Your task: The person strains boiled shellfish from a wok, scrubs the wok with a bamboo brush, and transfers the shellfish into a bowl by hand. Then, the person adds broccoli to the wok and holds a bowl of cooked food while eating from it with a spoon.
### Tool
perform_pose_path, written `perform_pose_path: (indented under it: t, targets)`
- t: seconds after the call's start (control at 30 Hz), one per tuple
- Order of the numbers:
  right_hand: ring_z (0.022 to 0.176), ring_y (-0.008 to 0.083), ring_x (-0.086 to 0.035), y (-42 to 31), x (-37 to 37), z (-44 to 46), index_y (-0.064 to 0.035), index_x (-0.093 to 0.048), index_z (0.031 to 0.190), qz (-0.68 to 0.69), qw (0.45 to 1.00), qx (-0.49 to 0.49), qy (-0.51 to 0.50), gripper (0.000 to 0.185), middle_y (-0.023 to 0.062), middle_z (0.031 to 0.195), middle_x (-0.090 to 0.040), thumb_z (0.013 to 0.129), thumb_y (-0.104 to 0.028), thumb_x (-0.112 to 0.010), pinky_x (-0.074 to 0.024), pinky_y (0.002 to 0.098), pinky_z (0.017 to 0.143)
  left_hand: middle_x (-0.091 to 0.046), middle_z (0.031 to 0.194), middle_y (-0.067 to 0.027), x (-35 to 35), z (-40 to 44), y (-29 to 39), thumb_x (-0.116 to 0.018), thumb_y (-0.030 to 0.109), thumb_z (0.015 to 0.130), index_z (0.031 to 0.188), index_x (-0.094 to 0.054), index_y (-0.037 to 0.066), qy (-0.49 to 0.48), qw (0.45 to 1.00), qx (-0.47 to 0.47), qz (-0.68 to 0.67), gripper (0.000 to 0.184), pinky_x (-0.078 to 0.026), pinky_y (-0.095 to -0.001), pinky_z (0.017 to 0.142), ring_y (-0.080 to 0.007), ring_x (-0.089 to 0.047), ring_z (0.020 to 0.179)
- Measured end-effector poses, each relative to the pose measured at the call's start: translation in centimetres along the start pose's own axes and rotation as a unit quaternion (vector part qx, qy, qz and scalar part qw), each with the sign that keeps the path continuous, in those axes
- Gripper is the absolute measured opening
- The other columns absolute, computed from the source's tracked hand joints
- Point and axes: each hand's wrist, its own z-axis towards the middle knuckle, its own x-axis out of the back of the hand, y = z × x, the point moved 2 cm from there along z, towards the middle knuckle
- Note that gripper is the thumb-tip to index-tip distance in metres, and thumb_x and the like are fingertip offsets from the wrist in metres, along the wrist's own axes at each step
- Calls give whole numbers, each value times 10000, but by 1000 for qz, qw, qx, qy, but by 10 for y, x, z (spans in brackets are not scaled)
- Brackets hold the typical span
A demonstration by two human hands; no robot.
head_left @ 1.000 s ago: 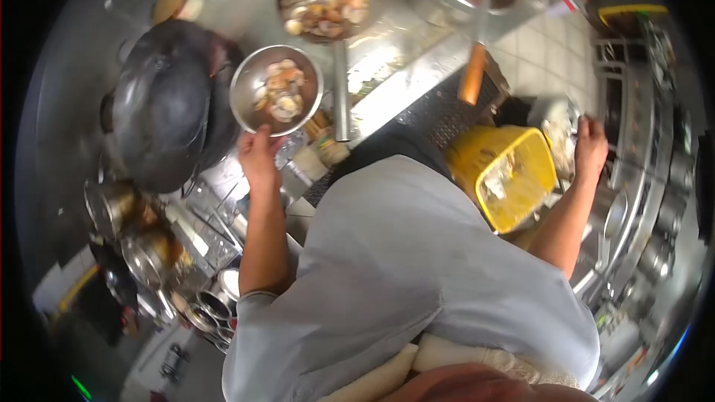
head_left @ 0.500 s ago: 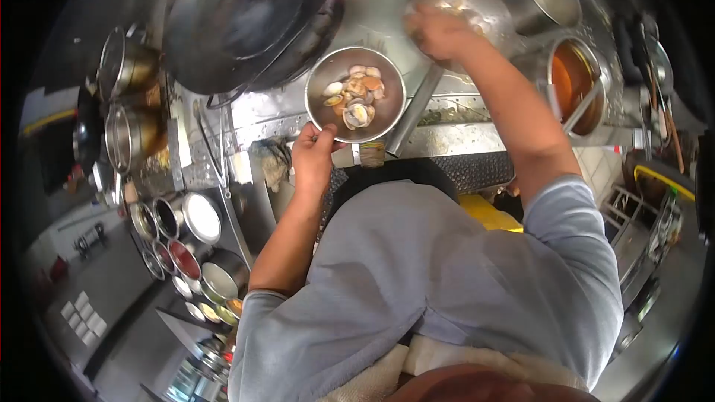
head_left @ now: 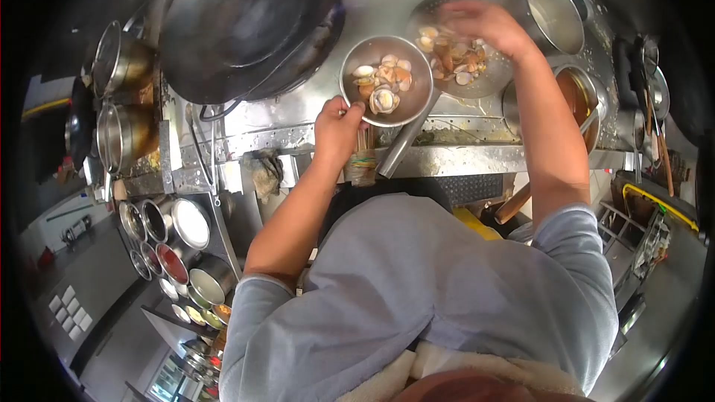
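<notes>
My left hand (head_left: 339,135) grips the near-left rim of a round metal bowl (head_left: 415,97), thumb on top of the edge. Inside the bowl lie several clams (head_left: 384,99), some with their shells open. Right of it rests a shallow metal pan (head_left: 491,83) with a thick tubular handle (head_left: 408,140) pointing toward me. More clams (head_left: 454,59) and loose shells are spread in this pan. Over its far side hovers my right hand (head_left: 495,24), fingers stretched out to the left and slightly blurred; I make out nothing held in them.
A large black wok (head_left: 246,22) takes up the far left of the steel counter. Pots (head_left: 555,15) stand at the right, one with orange-brown liquid (head_left: 577,97). Several seasoning tins (head_left: 175,264) sit at lower left. A bundle with rubber bands (head_left: 361,167) is beneath the bowl.
The bowl in my left hand has shifted right and slightly away, closer to the pan. My right hand has lifted back and rightward from the pan's left part, uncovering more clams.
</notes>
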Motion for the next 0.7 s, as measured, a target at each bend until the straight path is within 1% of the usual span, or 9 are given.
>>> perform_pose_path:
  t: [0.1, 0.2, 0.27, 0.37, 0.4, 0.57, 0.63, 0.67, 0.7]
  targets:
    - [779, 143, -644, -33, -21, -11, 6, -590, 1329, -12, 1000, -5, -20, 623, 101, 1145, -694, 844, -355, -742, -536, 289, 750, -660, 862, -97, -20, 14, 10, -644, 149, 940, 794, -550, 30, -17, 999, -5, -31, 211, -596, -283, 700, -146, -654, 719]
    - [950, 256, -681, 10, -7, 20, -28, -552, 1381, -213, 975, -27, 58, 630, 169, 1239, -663, 837, -296, -725, -543, 351, 858, -658, 857, -87, -17, 17, 8, -642, 141, 937, 813, -571, 23, -11, 999, -8, -35, 186, -602, -281, 690, -140, -652, 712]
    - [1003, 282, -679, 39, -18, 37, -110, -596, 1334, -281, 954, -102, 33, 502, 157, 1230, -668, 838, -174, -636, -549, 380, 849, -660, 860, -85, -12, 10, 6, -643, 137, 936, 820, -580, 17, 3, 999, 3, -47, 179, -603, -281, 686, -140, -652, 718]
    - [969, 344, -678, 72, -45, 48, -98, -616, 1291, -363, 931, 31, 11, 508, 174, 1156, -684, 784, -115, -647, -539, 399, 858, -665, 864, -82, -7, 3, -2, -645, 134, 935, 822, -590, 9, 11, 998, 18, -51, 177, -604, -281, 685, -141, -652, 733]
    - [991, 329, -698, 70, -47, 55, -89, -647, 1187, -349, 936, -6, -47, 381, 201, 987, -702, 809, -136, -641, -545, 398, 875, -666, 865, -82, -5, 1, -5, -646, 133, 935, 821, -593, 7, 14, 998, 23, -51, 178, -604, -280, 686, -141, -652, 738]
    - [983, 327, -676, 77, -46, 61, -57, -649, 976, -347, 938, -18, -11, 163, 175, 975, -708, 838, -127, -596, -519, 417, 789, -677, 872, -89, -1, 3, -17, -647, 142, 942, 848, -618, -10, 22, 999, 11, -28, 181, -599, -287, 688, -138, -649, 750]
    - [956, 322, -680, 93, -34, 67, -61, -661, 991, -357, 934, 4, 27, 177, 179, 969, -709, 843, -139, -603, -517, 418, 797, -679, 873, -90, -3, 5, -16, -647, 145, 943, 846, -617, -8, 21, 1000, 5, -9, 184, -596, -285, 688, -138, -649, 750]
    - [974, 336, -675, 103, -31, 69, -82, -667, 1135, -322, 946, -31, 26, 303, 206, 999, -701, 850, -172, -617, -522, 411, 858, -681, 872, -90, -4, 5, -15, -649, 151, 942, 823, -603, 0, 20, 1000, 6, -17, 198, -594, -282, 688, -139, -649, 747]
    - [1037, 347, -651, 98, -34, 65, -66, -640, 1180, -355, 934, 2, 37, 363, 212, 1076, -679, 851, -218, -623, -504, 414, 905, -681, 873, -90, -3, 7, -15, -650, 152, 942, 817, -599, 3, 22, 1000, 8, -13, 201, -594, -281, 688, -139, -649, 746]
